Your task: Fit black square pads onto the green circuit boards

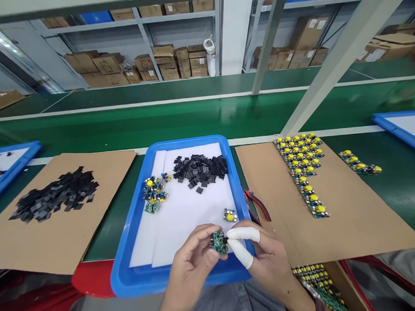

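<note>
Above the near right part of the blue tray (121, 267), my left hand (194, 260) grips a small green circuit board (218, 242) by its edges, its component side facing up. My right hand (261, 251) wears white finger cots on thumb and index finger. Those two fingertips pinch a small black piece (226, 240) against the right side of the board. Just beyond my hands lies a circuit board with a yellow part (230, 215). Several more boards (154, 189) cluster at the tray's left, and a heap of black square pads (201, 169) lies at its back.
Red-handled pliers (258, 206) lie right of the tray. Cardboard (262, 171) at right carries rows of yellow-topped boards (301, 156). On the left cardboard (109, 177) is a pile of black pads (59, 197). A slanted white post (340, 55) rises behind. A box of boards (355, 291) sits low right.
</note>
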Tool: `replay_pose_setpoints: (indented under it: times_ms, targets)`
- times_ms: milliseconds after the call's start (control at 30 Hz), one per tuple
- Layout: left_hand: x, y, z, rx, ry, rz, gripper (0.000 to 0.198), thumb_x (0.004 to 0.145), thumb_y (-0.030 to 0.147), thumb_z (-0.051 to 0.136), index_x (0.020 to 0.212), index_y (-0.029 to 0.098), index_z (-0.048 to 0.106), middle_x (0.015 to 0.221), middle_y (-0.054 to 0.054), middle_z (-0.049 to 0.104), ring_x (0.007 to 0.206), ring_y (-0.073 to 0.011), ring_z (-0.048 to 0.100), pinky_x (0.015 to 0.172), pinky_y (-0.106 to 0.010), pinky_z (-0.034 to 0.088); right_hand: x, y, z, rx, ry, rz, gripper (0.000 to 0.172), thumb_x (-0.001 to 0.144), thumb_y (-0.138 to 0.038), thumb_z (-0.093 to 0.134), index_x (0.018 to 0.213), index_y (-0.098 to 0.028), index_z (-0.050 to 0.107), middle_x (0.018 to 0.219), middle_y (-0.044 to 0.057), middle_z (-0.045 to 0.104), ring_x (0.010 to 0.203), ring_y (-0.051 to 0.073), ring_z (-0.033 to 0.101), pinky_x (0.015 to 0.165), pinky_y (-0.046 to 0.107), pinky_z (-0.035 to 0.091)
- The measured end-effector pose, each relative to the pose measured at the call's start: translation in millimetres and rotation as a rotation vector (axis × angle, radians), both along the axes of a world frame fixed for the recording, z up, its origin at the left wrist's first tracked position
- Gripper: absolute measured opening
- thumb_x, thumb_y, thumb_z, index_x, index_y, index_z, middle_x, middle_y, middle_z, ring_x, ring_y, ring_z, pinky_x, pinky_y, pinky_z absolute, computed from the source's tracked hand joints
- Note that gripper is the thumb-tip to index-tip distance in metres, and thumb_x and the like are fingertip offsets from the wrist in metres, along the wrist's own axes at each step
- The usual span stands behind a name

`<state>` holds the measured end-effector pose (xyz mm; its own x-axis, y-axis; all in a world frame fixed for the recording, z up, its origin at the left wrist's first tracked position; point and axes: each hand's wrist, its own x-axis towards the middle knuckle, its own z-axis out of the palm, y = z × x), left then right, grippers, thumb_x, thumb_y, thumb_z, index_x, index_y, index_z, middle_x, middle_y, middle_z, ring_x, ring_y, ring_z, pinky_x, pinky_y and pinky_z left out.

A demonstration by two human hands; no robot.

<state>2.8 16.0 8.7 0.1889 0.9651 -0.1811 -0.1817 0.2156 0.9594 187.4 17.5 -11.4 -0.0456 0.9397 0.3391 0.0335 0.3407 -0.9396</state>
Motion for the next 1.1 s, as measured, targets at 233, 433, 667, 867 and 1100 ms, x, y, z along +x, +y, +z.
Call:
replay_pose_setpoints:
  times_ms: [233,433,667,867,1100]
  targets:
    - [-3,0,-7.2,-0.06,-0.045,-0.06,0.043,0.09,0.03,0.079,0.132,0.027,0.073,0.12,-0.012,0.067,0.096,-0.0245,0.07,0.084,-0.037,0.064,4,3,5.2,0.169,-0.077,0.038,0.04,0.093,0.001,0.064,0.122,-0.026,0.07,0.1,0.004,0.07,0.09,0.016,0.069,0.079,0.029,0.058]
    - [-7,-2,-9.2,-0.059,0.079,-0.03,0.041,0.088,0.034,0.082,0.128,0.029,0.076,0.113,-0.008,0.074,0.096,-0.0208,0.07,0.086,-0.027,0.06,10,6,11.8,0.289,-0.212,0.125,0.04,0.092,0.005,0.059,0.123,-0.02,0.067,0.101,0.009,0.07,0.092,0.019,0.067,0.081,0.033,0.059]
    - [-4,1,-6.2,-0.023,0.056,-0.031,0.036,0.088,0.031,0.081,0.124,0.033,0.078,0.12,-0.007,0.075,0.099,-0.0201,0.073,0.086,-0.024,0.06,8,3,18.1,0.158,-0.254,0.124,0.034,0.094,0.0,0.059,0.119,-0.023,0.066,0.096,0.006,0.067,0.086,0.018,0.064,0.076,0.031,0.055]
    - [-3,0,-5.8,-0.037,0.074,-0.015,0.036,0.087,0.03,0.083,0.122,0.032,0.079,0.117,-0.006,0.076,0.101,-0.0206,0.074,0.087,-0.023,0.06,11,4,22.9,0.101,-0.282,0.167,0.028,0.096,-0.004,0.058,0.112,-0.025,0.068,0.094,0.004,0.067,0.083,0.017,0.063,0.074,0.029,0.051]
    - [-2,1,-9.4,-0.009,0.114,0.001,0.035,0.086,0.032,0.083,0.121,0.031,0.079,0.112,-0.006,0.078,0.096,-0.019,0.073,0.084,-0.022,0.06,13,6,29.7,-0.003,-0.34,0.177,0.022,0.094,-0.004,0.059,0.097,-0.023,0.069,0.086,0.001,0.061,0.077,0.016,0.06,0.069,0.028,0.047]
